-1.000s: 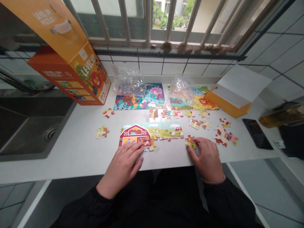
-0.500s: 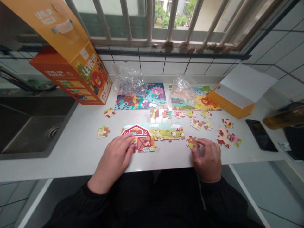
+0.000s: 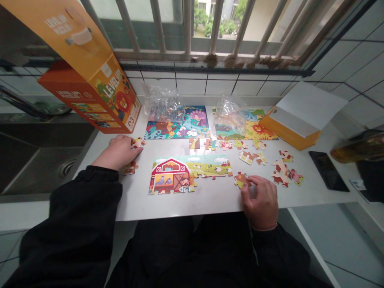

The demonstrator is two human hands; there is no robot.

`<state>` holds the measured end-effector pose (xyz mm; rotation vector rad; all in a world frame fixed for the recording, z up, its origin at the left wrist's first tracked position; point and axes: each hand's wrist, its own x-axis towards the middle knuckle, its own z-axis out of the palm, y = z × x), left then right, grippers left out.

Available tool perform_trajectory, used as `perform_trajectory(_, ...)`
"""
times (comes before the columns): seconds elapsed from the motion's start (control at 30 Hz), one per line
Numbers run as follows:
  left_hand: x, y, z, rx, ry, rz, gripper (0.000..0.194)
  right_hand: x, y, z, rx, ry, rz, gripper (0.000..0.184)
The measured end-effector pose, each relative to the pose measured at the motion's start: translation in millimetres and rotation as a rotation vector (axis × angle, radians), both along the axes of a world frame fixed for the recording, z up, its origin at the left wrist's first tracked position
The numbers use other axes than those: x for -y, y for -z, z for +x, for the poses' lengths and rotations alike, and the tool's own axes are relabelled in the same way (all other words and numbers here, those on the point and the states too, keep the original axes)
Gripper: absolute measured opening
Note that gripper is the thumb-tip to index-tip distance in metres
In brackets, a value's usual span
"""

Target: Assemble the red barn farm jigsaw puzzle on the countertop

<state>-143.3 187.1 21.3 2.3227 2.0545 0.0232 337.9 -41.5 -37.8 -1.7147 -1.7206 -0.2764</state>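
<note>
Your half-built farm puzzle (image 3: 177, 170) is lying flat in the middle of the tabletop (image 3: 186, 208), red barn on the left, green field with sheep and a tractor on the right, and the bottom edge under the field is all open knobs and notches. Just off its right end, your right hand (image 3: 260, 202) has thumb and forefinger pinched on the edge of a brown-and-green piece (image 3: 241, 180). Your left hand (image 3: 115, 152) is way over on the other side, fingertips right at a small loose piece (image 3: 139, 142); can't tell if they're actually clamped on it or only touching. Another piece (image 3: 131, 168) is partly hidden below that hand.

You've also got a row of loose pieces (image 3: 225, 144) above the puzzle, plus a brown-and-white cow cluster (image 3: 280, 173) past your right hand, next to a phone (image 3: 328, 171). Farther back there are two picture sheets (image 3: 198, 124) with crinkly plastic bags (image 3: 165, 104) on top, the tall orange puzzle box (image 3: 117, 96) to the left and an open yellow box (image 3: 291, 127) to the right.
</note>
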Motion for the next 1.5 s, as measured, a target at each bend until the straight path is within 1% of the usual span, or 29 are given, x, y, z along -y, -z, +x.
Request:
perform_trajectory(0.07,-5.3,-3.5,-0.3,0.021,0.023,-0.008,0.028,0.2,-0.5,-0.1,0.002,-0.003,0.000,0.018)
perform_trajectory(0.17,-4.5,-13.4,1.9,0.047,0.037,-0.018,0.030,0.6,-0.9,-0.3,-0.002,0.000,-0.007,0.018)
perform_trajectory(0.27,3.1,-22.7,7.8,0.131,0.007,0.032,0.036,0.5,-0.8,-0.9,-0.003,0.000,0.000,0.018)
perform_trajectory(0.3,6.7,-24.9,11.5,0.170,-0.006,0.056,0.037,0.3,-0.9,-1.3,-0.004,-0.001,0.005,0.018)
perform_trajectory(0.37,16.3,-27.7,23.3,0.263,-0.041,0.055,0.036,-0.1,-1.2,-1.8,-0.003,-0.002,0.007,0.018)
perform_trajectory(0.43,30.6,-29.4,42.5,0.449,-0.018,0.004,0.037,-0.4,-2.1,-1.9,-0.005,0.000,0.004,0.017)
perform_trajectory(0.47,40.1,-30.0,54.8,0.603,-0.001,-0.027,0.038,-0.2,-2.9,-1.8,-0.007,0.004,0.005,0.017)
perform_trajectory(0.53,63.3,-30.9,84.1,0.846,0.092,-0.147,0.040,0.7,-5.6,-2.2,-0.012,-0.004,0.005,0.019)
perform_trajectory(0.6,88.8,-29.9,116.0,0.891,0.163,-0.274,0.040,2.1,-10.2,-5.0,-0.017,-0.070,0.000,0.024)
perform_trajectory(0.7,120.8,-22.1,158.3,0.930,0.247,-0.427,0.036,1.8,-20.0,-17.2,-0.037,-0.282,-0.033,0.038)
perform_trajectory(0.77,133.7,-13.8,177.3,0.973,0.307,-0.455,0.039,-2.2,-26.3,-29.7,-0.048,-0.425,-0.069,0.048)
perform_trajectory(0.83,140.1,-6.4,188.2,1.027,0.314,-0.474,0.040,-9.7,-30.3,-42.3,-0.055,-0.528,-0.116,0.054)
perform_trajectory(0.9,142.2,-2.1,192.8,1.059,0.302,-0.474,0.040,-18.9,-31.2,-51.6,-0.075,-0.582,-0.153,0.050)
perform_trajectory(1.0,142.5,-0.7,193.1,1.043,0.284,-0.442,0.038,-29.9,-28.7,-57.5,-0.103,-0.598,-0.168,0.038)
perform_trajectory(1.07,143.3,-0.2,190.8,1.013,0.289,-0.410,0.038,-33.0,-26.8,-57.8,-0.109,-0.606,-0.169,0.034)
perform_trajectory(1.17,146.6,2.6,184.3,0.947,0.312,-0.294,0.045,-32.4,-26.4,-57.3,-0.115,-0.613,-0.179,0.033)
perform_trajectory(1.27,153.2,7.0,174.2,0.840,0.316,-0.117,0.053,-30.2,-28.0,-58.2,-0.124,-0.590,-0.184,0.033)
perform_trajectory(1.3,156.4,8.7,170.4,0.799,0.321,-0.061,0.051,-29.7,-28.4,-58.8,-0.126,-0.577,-0.181,0.033)
perform_trajectory(1.4,170.1,14.3,159.7,0.679,0.386,0.083,0.035,-29.3,-28.7,-60.7,-0.116,-0.524,-0.175,0.032)
perform_trajectory(1.5,187.7,19.5,153.2,0.561,0.472,0.158,0.027,-29.4,-27.5,-62.5,-0.080,-0.488,-0.198,0.032)
